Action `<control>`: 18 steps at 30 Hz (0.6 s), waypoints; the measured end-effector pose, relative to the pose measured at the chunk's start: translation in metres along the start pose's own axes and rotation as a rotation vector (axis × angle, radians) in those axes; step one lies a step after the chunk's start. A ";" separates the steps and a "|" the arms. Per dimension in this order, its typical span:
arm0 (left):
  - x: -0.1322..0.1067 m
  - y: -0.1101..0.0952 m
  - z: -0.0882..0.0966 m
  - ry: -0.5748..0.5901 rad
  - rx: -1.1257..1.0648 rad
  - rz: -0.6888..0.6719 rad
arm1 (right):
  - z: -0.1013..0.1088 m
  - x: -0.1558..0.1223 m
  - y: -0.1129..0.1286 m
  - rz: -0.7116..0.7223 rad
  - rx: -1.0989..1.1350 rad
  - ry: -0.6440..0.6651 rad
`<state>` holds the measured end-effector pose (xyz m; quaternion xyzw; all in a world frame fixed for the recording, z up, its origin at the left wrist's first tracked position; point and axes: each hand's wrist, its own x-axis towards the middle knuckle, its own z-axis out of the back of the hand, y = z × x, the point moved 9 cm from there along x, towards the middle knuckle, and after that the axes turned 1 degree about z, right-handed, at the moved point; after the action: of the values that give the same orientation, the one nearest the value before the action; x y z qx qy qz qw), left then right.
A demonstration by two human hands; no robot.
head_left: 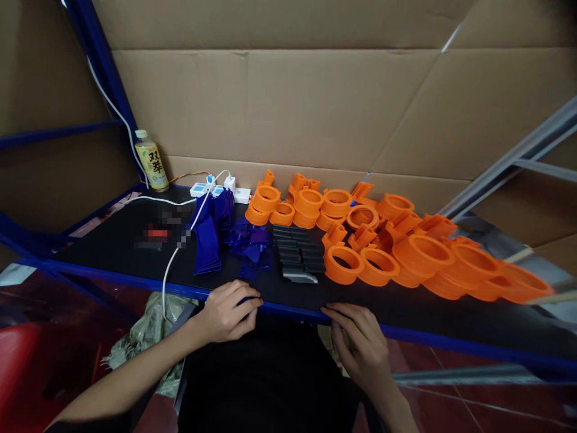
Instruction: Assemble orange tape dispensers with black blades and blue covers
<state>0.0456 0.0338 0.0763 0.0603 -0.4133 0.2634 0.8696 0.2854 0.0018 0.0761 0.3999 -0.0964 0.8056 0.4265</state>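
Both left hand point(229, 311) and right hand point(363, 338) curl loosely, apparently empty, at the table edge point(288, 310). Black strips point(297, 249), lying just beyond, between them, look light, stiff, perhaps slick; pinch their sides.

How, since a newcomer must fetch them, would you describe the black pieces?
On the blue-edged table, find the front orange ring-shaped parts. Just left of them lies the cluster of black pieces, set apart by colour from those and the blue pieces.

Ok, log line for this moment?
left hand: at blue metal table edge, nearest blue flat pieces | right hand: same edge, nearest orange plastic rings | mid-table: ridged black strips | held: nothing visible
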 end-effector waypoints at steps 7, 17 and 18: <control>-0.002 0.001 -0.002 0.005 -0.003 -0.007 | 0.000 -0.001 0.000 0.004 0.003 0.010; -0.001 0.000 -0.001 -0.002 -0.012 -0.016 | 0.000 -0.001 0.001 0.000 0.002 0.009; -0.001 0.000 -0.001 -0.004 -0.010 -0.015 | 0.000 -0.001 0.001 -0.005 0.002 0.008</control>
<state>0.0455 0.0337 0.0747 0.0597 -0.4159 0.2546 0.8710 0.2855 0.0007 0.0758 0.3972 -0.0928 0.8062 0.4286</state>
